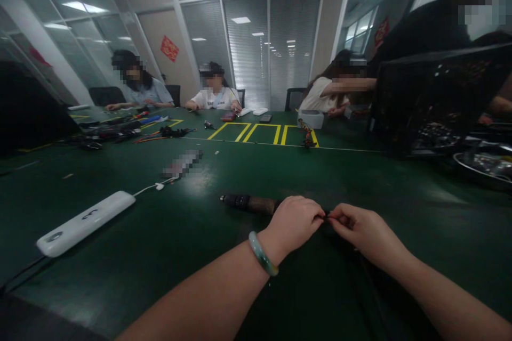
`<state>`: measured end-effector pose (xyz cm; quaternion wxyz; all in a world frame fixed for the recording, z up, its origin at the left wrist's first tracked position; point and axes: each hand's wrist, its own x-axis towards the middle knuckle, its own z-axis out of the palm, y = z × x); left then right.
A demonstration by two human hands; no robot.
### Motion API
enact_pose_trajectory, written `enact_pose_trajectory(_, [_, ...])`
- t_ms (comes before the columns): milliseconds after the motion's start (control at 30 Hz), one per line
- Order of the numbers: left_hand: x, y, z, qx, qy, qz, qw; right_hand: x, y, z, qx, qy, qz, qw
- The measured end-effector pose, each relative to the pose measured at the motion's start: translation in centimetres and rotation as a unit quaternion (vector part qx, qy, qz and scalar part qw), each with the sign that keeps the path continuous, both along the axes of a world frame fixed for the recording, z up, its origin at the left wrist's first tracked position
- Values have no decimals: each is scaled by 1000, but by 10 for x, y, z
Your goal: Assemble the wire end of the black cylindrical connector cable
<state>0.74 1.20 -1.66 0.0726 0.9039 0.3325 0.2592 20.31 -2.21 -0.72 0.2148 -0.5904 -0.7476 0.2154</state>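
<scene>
A dark electric screwdriver (258, 204) lies on the green table in front of me, its silver tip pointing left. My left hand (295, 219), with a green bangle at the wrist, covers its rear end. The fingers of that hand are closed in a pinch on the dark cord (327, 213) at the back of the tool. My right hand (366, 229) pinches the same dark piece from the right, its fingertips almost touching the left ones. The exact joint between the fingertips is too small and dark to make out. A dark cable runs down below my right hand.
A long white power strip (88, 222) with cables lies to the left, beside a blurred flat object (182, 163). Tools and wires (116, 130) pile up at the back left. A dark bin (432, 101) and a metal bowl (480, 168) stand right. Several people sit opposite.
</scene>
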Motion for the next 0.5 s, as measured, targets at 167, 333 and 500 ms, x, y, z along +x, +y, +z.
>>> enact_pose_trajectory(167, [-1, -1, 2, -4, 14, 15, 1000, 4, 5, -8, -49, 66, -5, 997])
enact_pose_trajectory(333, [-1, -1, 5, -6, 21, 36, 999, 5, 11, -12, -89, 89, -5, 992])
enact_pose_trajectory(500, [-1, -1, 5, -8, 14, 50, 999, 2, 10, -10, -70, 83, -10, 994])
